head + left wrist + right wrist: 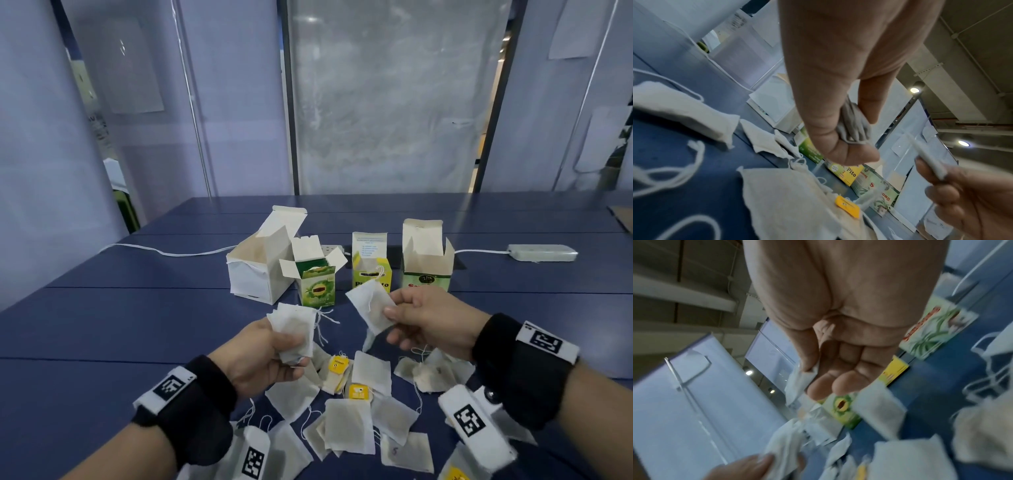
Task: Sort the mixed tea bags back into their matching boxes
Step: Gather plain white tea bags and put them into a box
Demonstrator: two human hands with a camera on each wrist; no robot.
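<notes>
My left hand [274, 353] grips a bunch of white tea bags [294, 329] above the pile; the bunch [855, 129] shows between thumb and fingers in the left wrist view. My right hand [411, 318] pinches a single white tea bag [371, 306] by its edge, just in front of the boxes; the same bag [799, 386] shows under the thumb in the right wrist view. Several loose tea bags [349, 425], some with yellow tags [358, 391], lie on the blue table [120, 325]. Behind stand a white box [253, 274], a green box [317, 286], a yellow box [371, 270] and a pale green box [426, 270], all with lids open.
A white cable [164, 251] runs along the table behind the boxes to a white power strip [541, 253] at the right. Frosted partition panels [376, 102] rise at the table's far edge. Bare table surface lies to the left of the pile.
</notes>
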